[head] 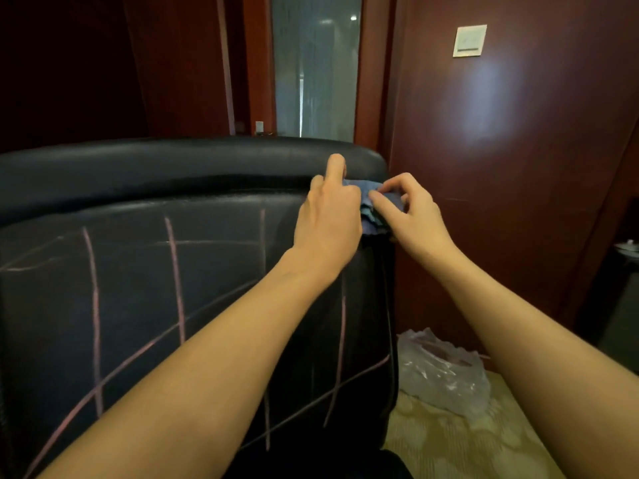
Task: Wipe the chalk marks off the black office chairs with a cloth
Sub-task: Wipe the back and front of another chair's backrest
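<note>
Nearest the camera: both bare forearms reach forward over the black office chair (145, 305), seen from its back side.

Backrest panel carries pink chalk marks (175, 278): several upright strokes crossed by long slanted and level lines, spread over most of the panel. No wiped patch is evident. Judgement: wiping barely begun or not begun; almost all marks remain.

Right of the chair, a crumpled clear plastic bag (444, 371) lies on pale patterned floor.

Further up, at the chair's upper right corner, the blue cloth (371, 205) sits bunched between both hands. Left hand (328, 216) holds it, fingers curled round its left side, one finger raised. Right hand (409, 210) pinches its right edge. Likely folding or regripping the cloth before wiping.

Beyond: dark red wall, wall switch (469, 41), glass door panel (316, 67).
</note>
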Demonstrator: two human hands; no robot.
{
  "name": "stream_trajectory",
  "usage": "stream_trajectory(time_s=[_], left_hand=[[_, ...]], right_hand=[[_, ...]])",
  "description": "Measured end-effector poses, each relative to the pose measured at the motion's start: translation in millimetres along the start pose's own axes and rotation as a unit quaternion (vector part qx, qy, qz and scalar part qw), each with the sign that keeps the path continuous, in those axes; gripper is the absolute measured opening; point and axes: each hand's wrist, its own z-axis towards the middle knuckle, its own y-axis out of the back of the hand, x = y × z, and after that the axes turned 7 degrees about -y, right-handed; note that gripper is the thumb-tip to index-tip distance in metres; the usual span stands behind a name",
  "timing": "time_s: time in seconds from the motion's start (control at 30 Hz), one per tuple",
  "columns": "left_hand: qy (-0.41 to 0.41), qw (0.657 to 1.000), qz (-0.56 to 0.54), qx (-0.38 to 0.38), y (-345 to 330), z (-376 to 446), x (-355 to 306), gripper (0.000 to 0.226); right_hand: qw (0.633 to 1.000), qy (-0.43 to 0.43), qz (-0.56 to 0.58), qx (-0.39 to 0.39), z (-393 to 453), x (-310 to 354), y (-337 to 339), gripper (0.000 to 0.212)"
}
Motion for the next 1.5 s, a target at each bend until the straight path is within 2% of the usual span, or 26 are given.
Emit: stream_trajectory(time_s=[0.13, 0.3, 0.5, 0.57, 0.73, 0.83, 0.93, 1.1, 1.27, 1.43, 1.5], left_hand=[[0.001, 1.0, 0.023, 0.015, -4.7, 0.4, -9.5, 0.012], [-0.043, 0.999, 0.019, 0.02, -19.8, -19.5, -19.7, 0.011], [-0.073, 0.997, -0.016, 0.026, -37.1, -83.1, -40.4, 0.017], [-0.081, 0.996, -0.023, 0.038, -34.5, -87.6, -41.8, 0.013], [-0.086, 0.996, 0.003, -0.013, -16.3, -26.6, -17.7, 0.015], [-0.065, 0.997, 0.0, -0.036, -8.1, 6.0, -12.1, 0.023], [-0.048, 0.998, 0.003, -0.03, -11.4, 9.3, -16.3, 0.024], [-0.06, 0.997, -0.027, -0.026, -29.5, -45.2, -25.7, 0.012], [-0.068, 0.996, -0.052, 0.034, -46.3, -118.7, -40.6, 0.002], [-0.074, 0.99, -0.097, 0.073, -51.0, -175.6, -52.5, 0.017], [-0.068, 0.991, -0.102, 0.055, -48.6, -173.0, -51.5, 0.018]], right_hand=[[0.999, 0.022, 0.014, -0.022, 2.0, -7.0, 1.1, 0.012], [0.998, 0.032, -0.014, -0.059, -27.3, -32.8, 7.2, 0.014], [0.999, 0.029, -0.043, -0.007, -81.1, -65.8, 22.1, 0.013], [0.997, 0.03, -0.066, 0.008, -85.1, -64.9, 26.1, 0.013], [0.991, 0.073, -0.104, -0.046, -35.7, -25.4, 30.8, 0.012], [0.989, 0.053, -0.129, -0.053, 3.7, -10.4, 27.8, 0.013], [0.995, 0.042, -0.078, -0.055, 6.2, -18.6, 20.8, 0.009], [0.997, 0.039, 0.012, -0.068, -48.8, -55.2, 11.5, 0.012], [0.995, 0.021, 0.044, -0.09, -122.2, -89.5, -3.4, 0.007], [0.999, 0.003, -0.013, -0.05, -181.3, -116.0, -5.8, 0.01], [0.999, 0.004, -0.022, -0.044, -176.9, -108.8, 0.5, 0.006]])
